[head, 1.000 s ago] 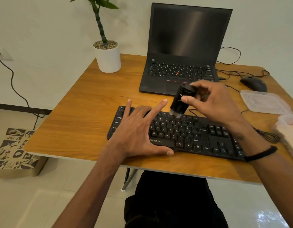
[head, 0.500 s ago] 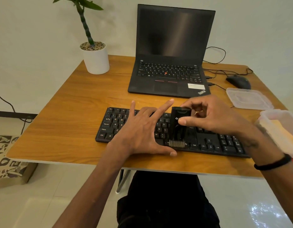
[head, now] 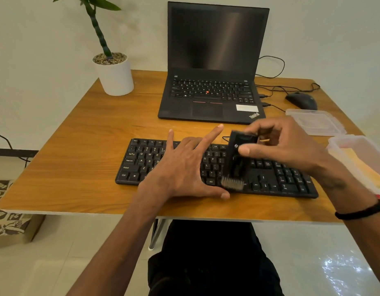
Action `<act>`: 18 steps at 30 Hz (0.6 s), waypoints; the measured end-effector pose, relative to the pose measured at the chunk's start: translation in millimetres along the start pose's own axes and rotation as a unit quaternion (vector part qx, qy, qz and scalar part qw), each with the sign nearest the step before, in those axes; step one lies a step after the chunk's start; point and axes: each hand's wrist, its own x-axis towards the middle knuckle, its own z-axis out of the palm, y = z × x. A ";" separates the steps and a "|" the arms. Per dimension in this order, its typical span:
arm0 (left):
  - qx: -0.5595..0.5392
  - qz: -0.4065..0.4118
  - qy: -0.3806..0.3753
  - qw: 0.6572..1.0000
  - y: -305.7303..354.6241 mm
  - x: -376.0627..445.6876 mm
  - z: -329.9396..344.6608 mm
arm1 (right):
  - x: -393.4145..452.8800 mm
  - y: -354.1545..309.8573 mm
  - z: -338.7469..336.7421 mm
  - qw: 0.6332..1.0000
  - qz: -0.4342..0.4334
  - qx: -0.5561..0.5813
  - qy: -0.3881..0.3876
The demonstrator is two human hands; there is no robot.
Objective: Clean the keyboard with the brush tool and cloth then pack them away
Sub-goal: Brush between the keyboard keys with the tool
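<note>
Black keyboard w/ white legends; black brush tool, grey bristles; wood-grain table; white pot.

home office | wooden desk | laptop | potted plant | tiled floor

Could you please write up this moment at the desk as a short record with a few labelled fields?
setting: wooden table, seen from the head camera
task object: black keyboard near the table's front edge
tool: brush tool, bristles down on the keys near the front row
right hand: grips the brush tool
left hand: flat on the keyboard, fingers spread
storage: clear container at right, lid lying apart
also present: open laptop, mouse, potted plant
</note>
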 end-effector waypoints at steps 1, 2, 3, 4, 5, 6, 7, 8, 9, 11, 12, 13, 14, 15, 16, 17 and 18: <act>0.002 0.002 -0.001 1.000 3.2 2.1 1.5 | -1.9 0.2 0.4 0.999 0.005 -0.015 -0.036; 0.006 0.004 -0.003 1.000 6.2 4.1 2.9 | -2.7 1.8 0.8 0.998 0.008 -0.032 -0.053; 0.008 0.004 -0.006 1.000 8.3 4.8 3.9 | -2.7 3.7 1.5 0.997 0.013 -0.047 -0.055; 0.006 0.001 -0.007 1.000 9.3 5.4 4.5 | -1.3 6.8 1.7 0.997 0.017 -0.058 -0.045; 0.001 -0.002 -0.007 1.000 9.5 5.7 4.6 | 0.8 9.5 1.6 0.997 0.021 -0.067 -0.029; -0.003 -0.005 -0.009 1.000 8.7 5.8 4.0 | 4.5 12.8 1.3 0.997 0.023 -0.079 -0.005; -0.005 -0.007 -0.012 1.000 8.7 6.1 3.5 | 8.2 15.6 0.4 0.995 0.022 -0.098 0.026; -0.005 -0.009 -0.016 1.000 8.7 6.6 2.7 | 12.5 18.5 -1.0 0.990 0.019 -0.121 0.065; -0.003 -0.012 -0.020 1.000 9.2 7.2 2.1 | 15.5 20.9 -2.4 0.984 0.015 -0.145 0.106; 0.002 -0.016 -0.028 0.999 10.3 8.4 0.5 | 18.2 24.3 -4.8 0.968 0.005 -0.185 0.169; 0.004 -0.018 -0.031 0.999 11.1 8.7 0.0 | 16.3 25.1 -6.4 0.965 -0.001 -0.189 0.184; 0.006 -0.017 -0.033 0.999 11.7 8.8 -0.7 | 12.1 24.2 -7.9 0.966 -0.011 -0.175 0.189; 0.008 -0.016 -0.035 0.999 12.5 9.4 -0.5 | 6.5 23.7 -10.0 0.972 -0.021 -0.141 0.185; 0.010 -0.013 -0.035 0.999 14.1 10.1 0.4 | -0.5 21.6 -12.9 0.981 -0.023 -0.099 0.168; 0.010 -0.010 -0.032 0.999 15.9 11.2 1.4 | -7.0 20.1 -17.0 0.988 -0.017 -0.065 0.140; 0.008 -0.006 -0.030 1.000 19.0 12.6 2.9 | -13.4 18.9 -20.6 0.994 -0.004 -0.045 0.100; 0.005 -0.002 -0.028 1.000 22.7 14.5 4.6 | -19.3 17.9 -22.4 0.998 0.011 -0.043 0.054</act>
